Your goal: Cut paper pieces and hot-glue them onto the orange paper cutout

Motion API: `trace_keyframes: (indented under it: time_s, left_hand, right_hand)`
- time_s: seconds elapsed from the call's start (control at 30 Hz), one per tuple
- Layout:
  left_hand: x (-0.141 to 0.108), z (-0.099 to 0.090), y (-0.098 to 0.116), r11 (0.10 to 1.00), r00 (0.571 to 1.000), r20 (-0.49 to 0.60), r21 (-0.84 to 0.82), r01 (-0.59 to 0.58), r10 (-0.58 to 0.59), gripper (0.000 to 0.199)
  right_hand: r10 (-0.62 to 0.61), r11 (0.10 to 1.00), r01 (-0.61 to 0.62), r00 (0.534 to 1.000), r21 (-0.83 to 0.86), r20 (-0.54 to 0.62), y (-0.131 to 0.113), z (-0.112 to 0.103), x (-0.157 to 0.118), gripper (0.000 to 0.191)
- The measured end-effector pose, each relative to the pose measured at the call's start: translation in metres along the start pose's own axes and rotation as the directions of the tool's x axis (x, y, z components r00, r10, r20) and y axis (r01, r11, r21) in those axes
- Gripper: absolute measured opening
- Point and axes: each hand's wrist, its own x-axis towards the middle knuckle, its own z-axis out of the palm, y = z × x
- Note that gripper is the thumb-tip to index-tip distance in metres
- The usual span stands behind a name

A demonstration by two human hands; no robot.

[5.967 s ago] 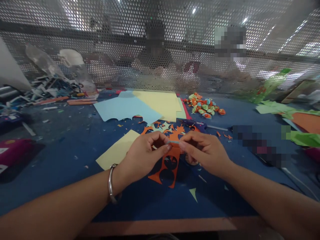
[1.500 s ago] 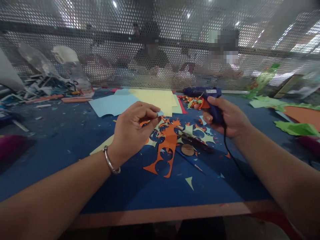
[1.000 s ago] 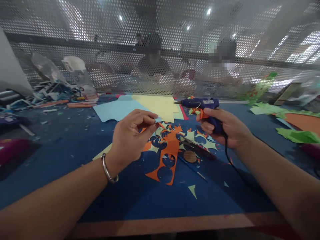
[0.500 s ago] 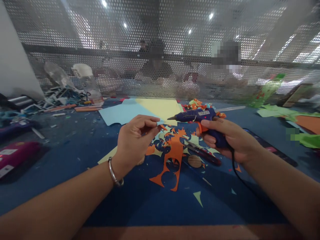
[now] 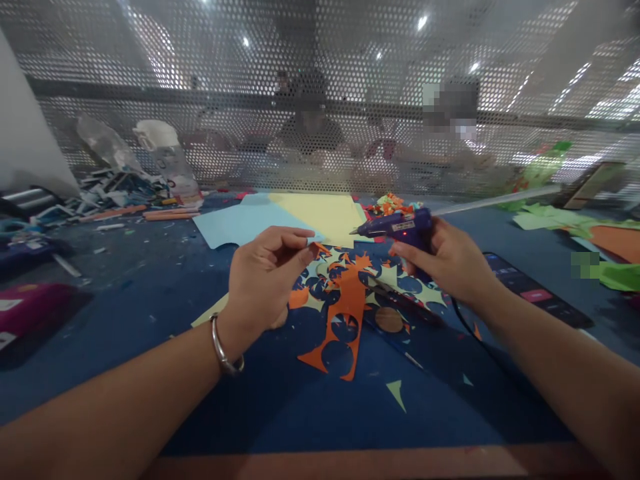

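My left hand point(image 5: 265, 277) is closed in a pinch on a small paper piece point(image 5: 317, 238), light blue where it shows at the fingertips; the fingers hide most of it. In my right hand point(image 5: 445, 260) is a dark blue glue gun point(image 5: 397, 227), its nozzle pointing left toward the pinched piece but apart from it. A clear glue stick point(image 5: 500, 199) sticks out of the gun's back. Below the hands lies an orange paper strip point(image 5: 353, 300) with round holes cut out, among many scraps.
Scissors point(image 5: 400, 297) and a round wooden disc point(image 5: 389, 320) lie amid the scraps. Blue paper point(image 5: 235, 223) and yellow paper point(image 5: 325, 213) are behind. A phone point(image 5: 537, 290) lies at right, a bottle point(image 5: 173, 163) stands back left, and a perforated screen point(image 5: 320, 133) closes off the back.
The glue gun has drawn back to the right, away from the left hand's piece, and its glue stick now angles upward. My left hand has shifted slightly left.
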Motion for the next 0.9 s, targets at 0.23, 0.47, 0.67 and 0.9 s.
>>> trace_keyframes:
  time_s: [0.23,0.47,0.67,0.9]
  left_hand:
    - [-0.003,0.000,0.004,0.996,0.995,0.055,0.040,-0.083,0.081,0.006]
    - [-0.005,-0.002,0.005,0.984,0.987,0.103,0.113,-0.136,0.125,0.008]
    - [-0.003,-0.002,0.004,0.983,0.985,0.131,0.125,-0.132,0.116,0.007]
    - [0.000,0.004,-0.008,0.991,0.992,0.078,-0.082,0.109,-0.103,0.010]
  right_hand:
    - [-0.069,0.867,0.084,0.996,-0.491,0.049,0.018,0.002,0.013,0.031]
    - [0.048,0.856,0.015,0.993,-0.516,0.108,0.020,0.004,0.017,0.034]
    - [0.134,0.872,-0.028,0.974,-0.489,0.184,0.019,0.005,0.018,0.039]
    - [0.086,0.901,-0.032,0.991,-0.432,0.106,0.001,-0.003,0.009,0.040]
